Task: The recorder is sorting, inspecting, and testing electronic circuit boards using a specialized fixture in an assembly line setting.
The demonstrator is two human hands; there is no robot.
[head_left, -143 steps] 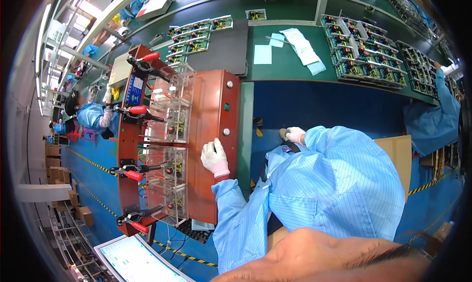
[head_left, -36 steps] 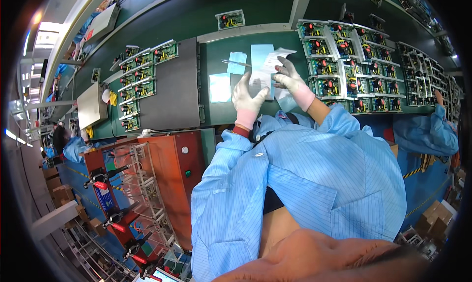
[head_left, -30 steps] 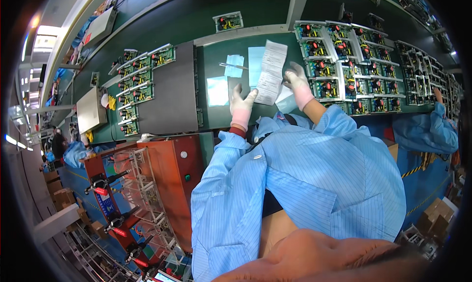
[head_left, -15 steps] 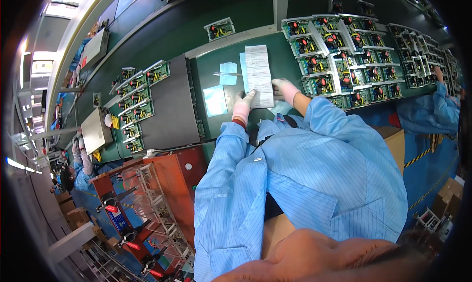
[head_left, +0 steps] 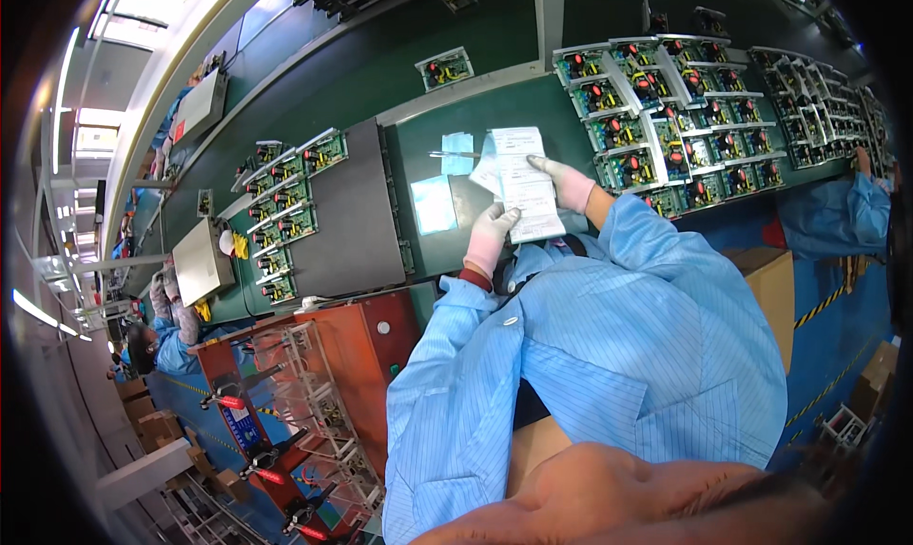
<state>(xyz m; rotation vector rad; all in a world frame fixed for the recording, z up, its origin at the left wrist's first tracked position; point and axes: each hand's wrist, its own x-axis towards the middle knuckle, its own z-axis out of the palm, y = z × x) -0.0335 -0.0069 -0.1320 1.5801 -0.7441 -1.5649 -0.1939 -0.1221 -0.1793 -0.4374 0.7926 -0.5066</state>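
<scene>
Paper in both hands, cardboard box at right, contents hidden.

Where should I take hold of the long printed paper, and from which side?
Probably by its two long edges: left hand from the left near the bottom, right hand from the right, higher up, as they are now. The printed paper is thin, long and narrow, so pinching both sides should support it better than one end.

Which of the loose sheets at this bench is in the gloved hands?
The long white printed slip, held by the left hand and right hand; the light blue sheets farther left lie on the bench.
</scene>
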